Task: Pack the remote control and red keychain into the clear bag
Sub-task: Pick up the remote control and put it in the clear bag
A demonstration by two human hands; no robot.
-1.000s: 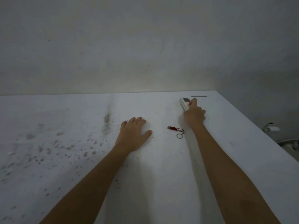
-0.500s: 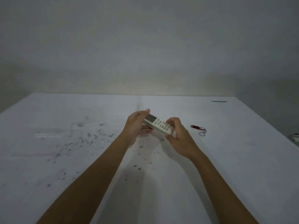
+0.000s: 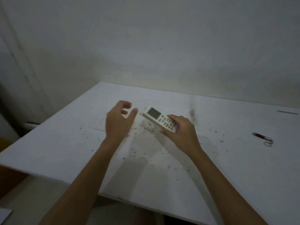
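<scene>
A white remote control (image 3: 156, 118) with a small grey screen is in my right hand (image 3: 180, 132), gripped at its button end, just above the table. My left hand (image 3: 119, 121) hovers to its left with fingers apart and curled, holding nothing, a short gap from the remote's screen end. The red keychain (image 3: 261, 137), a small red cylinder with a metal ring, lies on the table at far right. No clear bag is in view.
The white table (image 3: 65, 143) is speckled with dark spots around the middle. A thin dark strip (image 3: 287, 112) lies near the far right edge. The table's left edge and front edge are close; a pale wall stands behind.
My left hand has let go of the remote and opened to the left. The view has swung left, so the keychain now sits far to the right.
</scene>
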